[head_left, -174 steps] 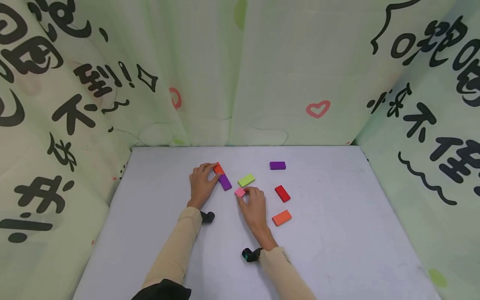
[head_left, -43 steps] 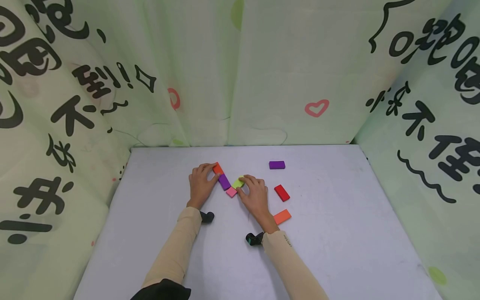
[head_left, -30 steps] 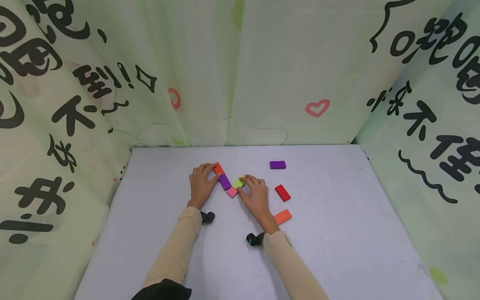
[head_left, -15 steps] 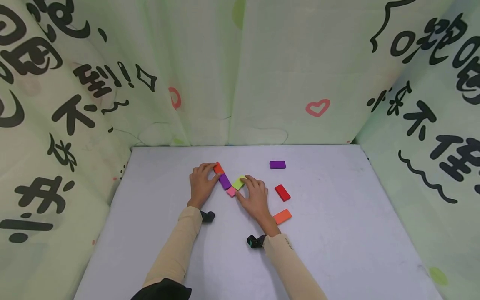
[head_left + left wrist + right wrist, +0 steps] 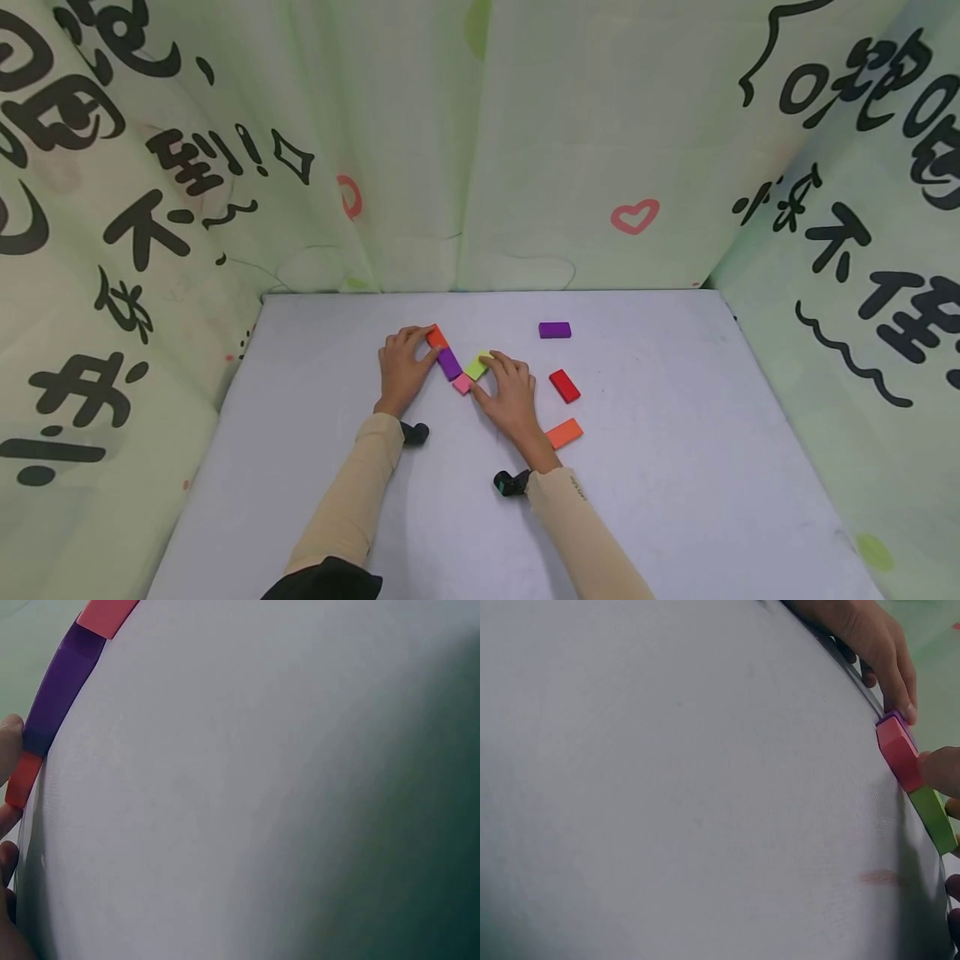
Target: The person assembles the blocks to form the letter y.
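Small coloured wooden blocks form a bent row on the white table. An orange-red block point(image 5: 437, 336) stands at its far left end, then a purple block point(image 5: 450, 364), a pink block point(image 5: 462, 383) at the bend and a lime-green block point(image 5: 476, 367). My left hand point(image 5: 402, 371) holds the orange-red block, fingertip at its far end and thumb where it meets the purple one. My right hand point(image 5: 512, 400) spans the other arm, index finger on the green block's far end and thumb point(image 5: 939, 769) against the pink block. The left wrist view shows the left thumb point(image 5: 10, 742) beside the purple block.
Right of the right hand lie a second purple block point(image 5: 554, 330), a red block point(image 5: 565, 386) and an orange block point(image 5: 565, 432), the last partly behind the right wrist. A printed curtain point(image 5: 540, 167) stands behind the white table point(image 5: 660, 467) and along both sides.
The right hand has brought the pink block against the purple one and drawn the green block left against the pink. Its thumb then shifted onto the pink block. The left hand has stayed put.
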`<action>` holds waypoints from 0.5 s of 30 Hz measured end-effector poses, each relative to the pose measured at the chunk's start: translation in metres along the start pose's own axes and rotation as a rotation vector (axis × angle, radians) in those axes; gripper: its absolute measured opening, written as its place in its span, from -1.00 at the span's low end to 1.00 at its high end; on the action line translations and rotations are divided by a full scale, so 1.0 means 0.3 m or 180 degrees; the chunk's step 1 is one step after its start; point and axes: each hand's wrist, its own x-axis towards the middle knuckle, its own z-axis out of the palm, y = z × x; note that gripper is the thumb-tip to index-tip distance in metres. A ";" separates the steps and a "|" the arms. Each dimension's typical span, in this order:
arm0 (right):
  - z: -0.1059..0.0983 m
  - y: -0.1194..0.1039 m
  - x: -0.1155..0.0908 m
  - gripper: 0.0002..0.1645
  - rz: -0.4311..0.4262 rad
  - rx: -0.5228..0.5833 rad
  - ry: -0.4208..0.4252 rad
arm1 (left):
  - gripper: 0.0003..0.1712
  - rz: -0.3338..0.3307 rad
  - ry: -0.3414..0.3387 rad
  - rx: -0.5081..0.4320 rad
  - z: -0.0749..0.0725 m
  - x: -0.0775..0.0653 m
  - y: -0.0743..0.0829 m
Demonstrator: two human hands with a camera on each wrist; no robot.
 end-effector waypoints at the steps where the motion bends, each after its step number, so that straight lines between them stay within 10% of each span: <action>1: 0.000 0.000 0.000 -0.34 -0.0003 -0.0008 0.0001 | -0.44 0.0003 0.0003 -0.0002 -0.001 -0.001 0.000; 15: -0.033 0.013 0.020 -0.46 -0.0105 0.0089 0.0088 | -0.44 -0.0014 -0.0044 -0.0056 -0.002 0.001 -0.007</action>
